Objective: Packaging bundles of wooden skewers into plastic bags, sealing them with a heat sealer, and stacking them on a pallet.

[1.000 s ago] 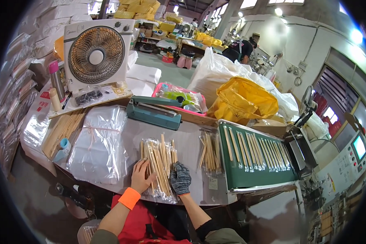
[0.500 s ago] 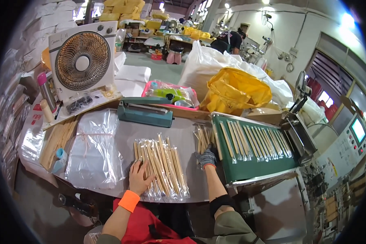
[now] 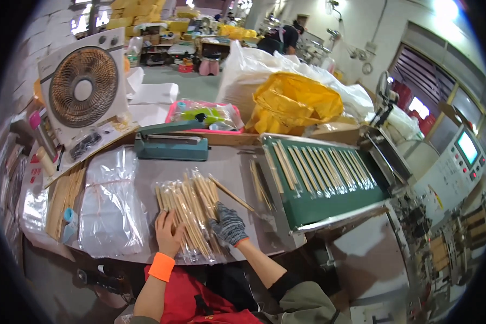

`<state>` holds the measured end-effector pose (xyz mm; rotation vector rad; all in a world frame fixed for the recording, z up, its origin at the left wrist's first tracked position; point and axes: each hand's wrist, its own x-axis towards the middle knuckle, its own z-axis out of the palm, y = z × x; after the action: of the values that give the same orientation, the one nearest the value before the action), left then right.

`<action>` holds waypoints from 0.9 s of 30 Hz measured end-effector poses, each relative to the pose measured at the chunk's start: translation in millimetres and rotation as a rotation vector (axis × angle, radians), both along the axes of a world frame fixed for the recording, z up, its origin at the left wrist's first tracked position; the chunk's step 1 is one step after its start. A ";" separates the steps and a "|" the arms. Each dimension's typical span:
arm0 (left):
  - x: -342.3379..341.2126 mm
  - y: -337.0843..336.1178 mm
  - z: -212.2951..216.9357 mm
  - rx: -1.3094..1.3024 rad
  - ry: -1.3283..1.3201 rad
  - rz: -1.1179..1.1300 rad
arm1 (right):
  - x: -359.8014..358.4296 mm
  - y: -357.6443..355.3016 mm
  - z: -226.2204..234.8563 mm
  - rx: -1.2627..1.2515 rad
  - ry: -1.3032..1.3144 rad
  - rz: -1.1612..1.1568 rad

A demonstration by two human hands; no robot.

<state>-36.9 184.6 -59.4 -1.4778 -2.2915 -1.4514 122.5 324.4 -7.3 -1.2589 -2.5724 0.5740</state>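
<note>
A pile of wooden chopsticks in clear plastic sleeves (image 3: 191, 208) lies on the grey table in front of me. My bare left hand (image 3: 169, 233), with an orange wristband, rests on the pile's left edge, fingers apart. Against its right edge lies my right hand (image 3: 230, 224) in a grey knit glove, fingers stretched along the packets; its fingertips are partly lost among them. One stray packet (image 3: 232, 193) slants away from the pile's top right. A few more packets (image 3: 260, 186) lie beside the green conveyor belt (image 3: 318, 210), which carries a row of chopsticks.
A teal bag sealer (image 3: 172, 147) stands behind the pile, a stack of clear plastic bags (image 3: 110, 210) to its left. Farther back are a box fan (image 3: 83, 89), a pink tray (image 3: 172, 112) and a yellow sack (image 3: 297, 102). At right stands a machine with a lit screen (image 3: 467, 148).
My right hand has moved left from the loose packets by the belt to the pile's right side. Fewer packets remain by the belt, and one now slants off the pile. The view has shifted.
</note>
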 end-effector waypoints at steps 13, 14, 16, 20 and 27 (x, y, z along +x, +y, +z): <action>1.9 5.0 4.9 -0.031 0.021 0.021 | 174.3 243.6 102.7 0.992 -0.052 -0.241; 1.0 3.9 6.0 -0.038 0.030 0.068 | 200.2 259.8 106.0 0.868 -0.073 -0.219; 6.8 11.6 10.0 -0.055 0.039 0.003 | 261.8 298.9 95.6 0.968 -0.423 -0.587; 3.3 4.3 11.3 -0.094 0.056 0.037 | 312.3 328.6 75.7 0.985 -0.583 -1.156; 8.5 3.3 20.8 -0.206 0.087 0.062 | 351.1 335.2 66.3 0.488 -0.637 -0.827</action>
<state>-28.5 187.9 -38.6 -1.4705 -2.4713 -1.1413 473.7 659.6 58.9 -2.3024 -2.0205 -0.6589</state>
